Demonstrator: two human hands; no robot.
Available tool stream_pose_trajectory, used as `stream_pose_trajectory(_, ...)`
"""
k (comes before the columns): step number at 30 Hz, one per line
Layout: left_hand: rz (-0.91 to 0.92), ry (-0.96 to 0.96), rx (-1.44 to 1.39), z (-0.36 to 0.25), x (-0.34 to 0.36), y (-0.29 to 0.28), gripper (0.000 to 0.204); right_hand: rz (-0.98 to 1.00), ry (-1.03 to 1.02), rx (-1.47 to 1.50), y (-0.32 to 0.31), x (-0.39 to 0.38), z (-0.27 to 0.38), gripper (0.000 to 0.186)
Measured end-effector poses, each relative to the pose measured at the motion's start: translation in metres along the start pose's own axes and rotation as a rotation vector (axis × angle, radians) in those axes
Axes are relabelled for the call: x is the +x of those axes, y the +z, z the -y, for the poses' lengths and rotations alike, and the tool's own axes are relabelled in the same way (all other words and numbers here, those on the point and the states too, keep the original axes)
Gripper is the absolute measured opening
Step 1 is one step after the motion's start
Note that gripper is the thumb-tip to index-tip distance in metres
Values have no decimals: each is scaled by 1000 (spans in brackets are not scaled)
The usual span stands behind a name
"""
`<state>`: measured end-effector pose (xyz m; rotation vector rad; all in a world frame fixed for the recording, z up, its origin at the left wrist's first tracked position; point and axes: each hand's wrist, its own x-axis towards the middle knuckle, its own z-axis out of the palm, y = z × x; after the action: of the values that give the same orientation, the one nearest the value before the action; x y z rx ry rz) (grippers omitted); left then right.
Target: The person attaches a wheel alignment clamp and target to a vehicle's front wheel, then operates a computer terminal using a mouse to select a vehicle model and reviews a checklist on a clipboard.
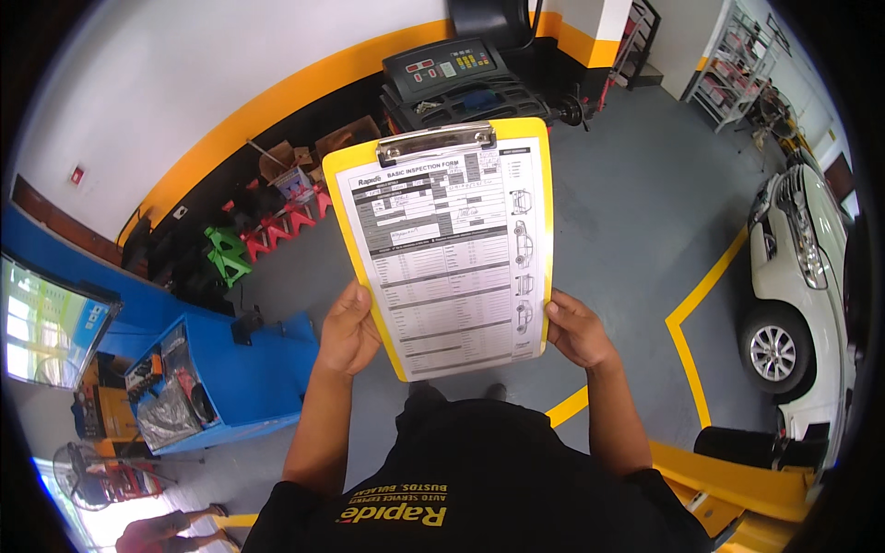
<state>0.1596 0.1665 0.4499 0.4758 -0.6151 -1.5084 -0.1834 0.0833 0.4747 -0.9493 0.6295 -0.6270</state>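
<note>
A yellow clipboard [334,175] is held up in front of me, tilted slightly, its metal clip [437,143] at the top. Under the clip lies a printed form [442,267] with filled-in boxes, tables and small car drawings down its right side. My left hand [350,327] grips the board's lower left edge, thumb toward the front. On the opposite edge my right hand [579,330] pinches the board in the same way. Most of the fingers of both hands are hidden behind the board.
Beyond the clipboard stands a wheel balancer [442,74]. Red jack stands [281,226] and green jack stands [226,253] line the wall. A blue cabinet [244,378] is at left, a white car [802,276] at right. Another person [166,533] shows at lower left.
</note>
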Motion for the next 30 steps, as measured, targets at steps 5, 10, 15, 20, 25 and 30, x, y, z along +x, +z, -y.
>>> stream_pose_trajectory(5,-211,-73,70,10,-3,-2,47,-28,195,-5,-18,31,-4,48)
stream_pose_trajectory(10,-460,-129,74,17,5,-8,55,96,279,231,-57,85,-44,46)
stream_pose_trajectory(15,-658,-119,169,12,19,-40,61,35,218,391,-98,175,-44,42)
stream_pose_trajectory(20,-782,-154,154,38,51,-93,63,-344,-59,251,-161,320,0,35)
stream_pose_trajectory(25,-774,-187,244,36,74,-75,64,-540,-198,227,-211,476,47,32)
stream_pose_trajectory(30,-947,-204,252,46,88,-60,68,-522,-166,221,-264,598,71,34)
